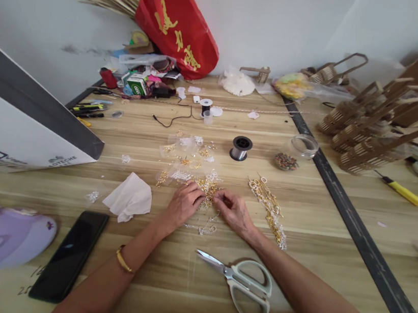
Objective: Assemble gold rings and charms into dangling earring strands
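Observation:
Both hands meet over a pile of small gold and silver jewellery pieces (208, 190) in the middle of the table. My left hand (185, 202) rests at the pile's left edge, its fingers curled and pinched. Facing it, my right hand (234, 211) has thumb and forefinger together at the right edge. Anything between the fingertips is too small to make out. A silver chain (201, 229) lies just below the hands. To the right of my right hand is a bundle of gold and silver chains (269, 208). Scissors (241, 281) with pale handles lie near my right forearm.
Behind the pile stand a wire spool (241, 149) and a jar (296, 152) of beads on its side. A phone (68, 256), tissue (129, 197) and purple object (9, 240) are left. Small woven baskets (366, 131) and a yellow cutter (403, 190) are right. A red bag (178, 24) leans behind.

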The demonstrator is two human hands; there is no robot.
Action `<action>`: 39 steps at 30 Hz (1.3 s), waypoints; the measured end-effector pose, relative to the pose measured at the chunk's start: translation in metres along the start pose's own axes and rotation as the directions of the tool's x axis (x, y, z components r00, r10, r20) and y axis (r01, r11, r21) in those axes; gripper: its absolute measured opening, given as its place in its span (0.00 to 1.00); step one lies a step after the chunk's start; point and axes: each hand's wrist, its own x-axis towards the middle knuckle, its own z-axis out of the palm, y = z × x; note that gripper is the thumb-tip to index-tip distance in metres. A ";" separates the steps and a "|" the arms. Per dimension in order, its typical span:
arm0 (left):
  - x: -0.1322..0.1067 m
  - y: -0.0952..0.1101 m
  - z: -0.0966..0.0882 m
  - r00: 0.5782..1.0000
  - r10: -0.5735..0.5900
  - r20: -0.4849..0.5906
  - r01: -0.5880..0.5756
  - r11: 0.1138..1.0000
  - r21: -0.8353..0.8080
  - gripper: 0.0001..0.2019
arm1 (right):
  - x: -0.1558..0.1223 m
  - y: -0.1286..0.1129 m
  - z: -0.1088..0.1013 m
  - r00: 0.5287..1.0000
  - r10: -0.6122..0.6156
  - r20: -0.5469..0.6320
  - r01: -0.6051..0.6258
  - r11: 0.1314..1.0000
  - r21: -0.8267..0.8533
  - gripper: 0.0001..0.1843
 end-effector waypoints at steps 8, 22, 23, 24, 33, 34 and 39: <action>0.000 -0.002 0.000 1.000 -0.009 -0.025 0.008 1.000 -0.023 0.06 | 0.000 0.002 0.000 1.000 -0.009 -0.006 0.009 1.000 -0.007 0.10; -0.001 -0.001 0.000 1.000 -0.004 0.000 0.004 1.000 0.007 0.06 | -0.001 0.002 0.000 1.000 0.023 0.001 -0.023 1.000 0.014 0.09; -0.001 0.000 0.000 1.000 -0.002 0.004 0.002 1.000 0.007 0.06 | 0.000 0.002 0.000 1.000 0.023 0.003 -0.023 1.000 0.014 0.09; -0.001 0.000 0.000 1.000 -0.002 0.007 0.002 1.000 0.008 0.07 | 0.000 0.003 0.000 1.000 0.023 0.004 -0.023 1.000 0.016 0.09; 0.000 0.002 -0.002 1.000 -0.027 0.005 0.027 1.000 -0.002 0.07 | -0.001 0.002 0.001 0.997 0.083 -0.006 -0.082 0.994 0.072 0.12; 0.000 0.001 -0.002 0.999 -0.036 -0.008 0.036 0.999 -0.023 0.06 | -0.001 0.002 0.000 0.996 0.093 -0.006 -0.092 0.991 0.093 0.12; 0.001 -0.001 -0.001 0.993 -0.085 -0.078 0.073 0.986 -0.150 0.04 | 0.000 0.000 -0.002 0.989 0.145 0.004 -0.142 0.964 0.223 0.13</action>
